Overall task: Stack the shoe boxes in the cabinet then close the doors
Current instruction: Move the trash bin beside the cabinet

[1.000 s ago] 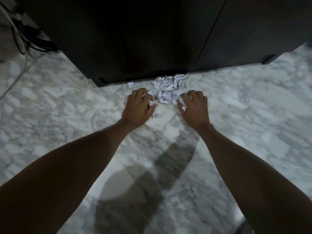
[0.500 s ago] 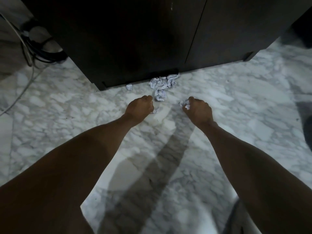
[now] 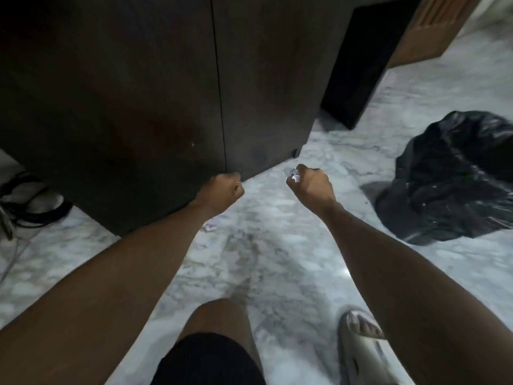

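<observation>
Both hands are held apart above the floor (image 3: 277,268), in front of the cabinet (image 3: 138,107). The right hand (image 3: 311,184) is curled into a fist around crumpled paper scraps (image 3: 293,175), which show at the thumb side. The left hand (image 3: 223,190) is also fisted; whether it holds anything cannot be told. Both cabinet doors (image 3: 263,93) appear shut, meeting at a thin vertical seam. No shoe boxes are in view; they are presumably inside.

Judged from this, stacking and door closing are complete, and the step in hand is clearing loose paper. One scrap (image 3: 209,227) lies on the floor below the left forearm. A black bag (image 3: 449,176) sits to the right, well apart from the hands.

The next move likely calls for carrying the paper to the bag and releasing it there without dropping pieces.
</observation>
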